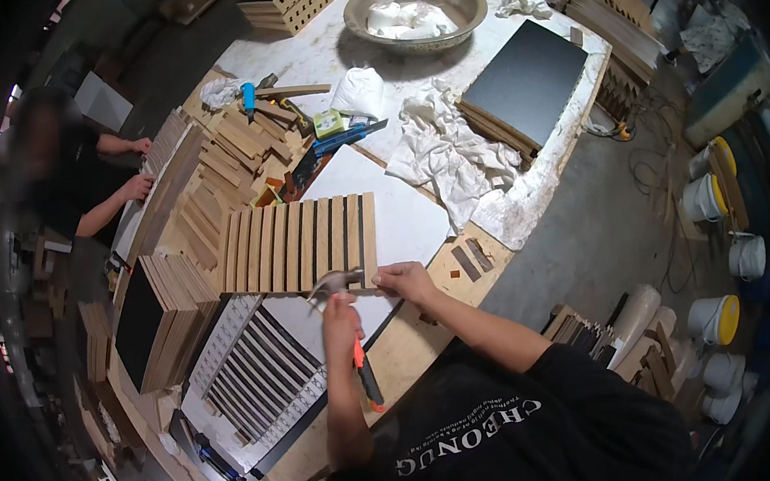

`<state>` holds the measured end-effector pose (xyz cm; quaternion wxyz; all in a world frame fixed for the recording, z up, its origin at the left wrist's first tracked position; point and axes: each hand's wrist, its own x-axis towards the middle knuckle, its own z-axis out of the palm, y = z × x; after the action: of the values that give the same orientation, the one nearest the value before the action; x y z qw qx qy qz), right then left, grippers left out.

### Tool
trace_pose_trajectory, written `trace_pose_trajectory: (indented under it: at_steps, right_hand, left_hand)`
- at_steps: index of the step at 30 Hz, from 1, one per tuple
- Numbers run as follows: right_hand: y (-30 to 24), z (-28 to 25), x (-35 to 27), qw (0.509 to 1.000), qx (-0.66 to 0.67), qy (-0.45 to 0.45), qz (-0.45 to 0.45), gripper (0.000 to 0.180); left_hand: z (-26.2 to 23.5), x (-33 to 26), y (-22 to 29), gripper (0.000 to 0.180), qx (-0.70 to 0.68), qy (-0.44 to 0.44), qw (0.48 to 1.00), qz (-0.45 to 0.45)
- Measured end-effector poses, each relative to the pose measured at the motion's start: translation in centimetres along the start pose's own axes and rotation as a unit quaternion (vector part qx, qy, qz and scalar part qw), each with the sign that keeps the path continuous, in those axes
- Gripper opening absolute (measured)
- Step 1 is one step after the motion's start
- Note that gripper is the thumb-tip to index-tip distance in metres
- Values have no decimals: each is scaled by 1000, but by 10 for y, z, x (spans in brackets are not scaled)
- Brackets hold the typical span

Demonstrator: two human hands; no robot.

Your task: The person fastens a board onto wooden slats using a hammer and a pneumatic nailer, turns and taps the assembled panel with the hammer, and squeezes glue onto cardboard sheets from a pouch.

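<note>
Hammer with steel claw head and orange-and-black handle: gripped in your left hand, fingers wrapped round it. Long axis runs from the head, at the far end, down toward you and slightly right; claw curves left, striking face points right, toward your other hand. Head sits over the near edge of the slatted panel of pale wood strips and dark gaps.

Panel lies beside a white flat board's bare stretch, long axis left to right, slats pointing away from you. Your right hand is at its near right corner, thumb and forefinger together; can't tell whether anything small is pinched between. Hands apart, close to each other.

Beyond: loose pale wood strips, left; crumpled white cloth, right.
</note>
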<state>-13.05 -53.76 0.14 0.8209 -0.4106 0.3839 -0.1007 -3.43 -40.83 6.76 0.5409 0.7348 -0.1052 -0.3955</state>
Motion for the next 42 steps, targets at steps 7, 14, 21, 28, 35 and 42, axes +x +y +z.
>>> trace_pose_trajectory:
  at_steps: [7, 14, 21, 28, 35, 42]
  right_hand:
    - [2, -1, 1, 1000, 11, 12, -3, 22]
    - [6, 0, 2, 999, -4, 23, -23, 23]
    - [11, -1, -1, 999, -9, 28, -37, 23]
    - [13, 1, 3, 999, 17, 20, -19, 24]
    - [4, -9, 9, 998, -23, 28, -55, 26]
    - [45, -7, 26, 984, -147, 11, -99, 31]
  left_hand:
    - [-11, 11, 6, 33, 2, -4, 1000, 24]
    - [-13, 13, 12, 34, 76, -33, 997, -11]
    - [-14, 11, 10, 34, 113, -83, 990, -25]
    - [-14, 6, 7, 35, 42, -39, 998, -13]
    - [-3, 17, 16, 34, -7, -26, 999, -23]
    - [-13, 15, 5, 26, -5, -23, 999, -26]
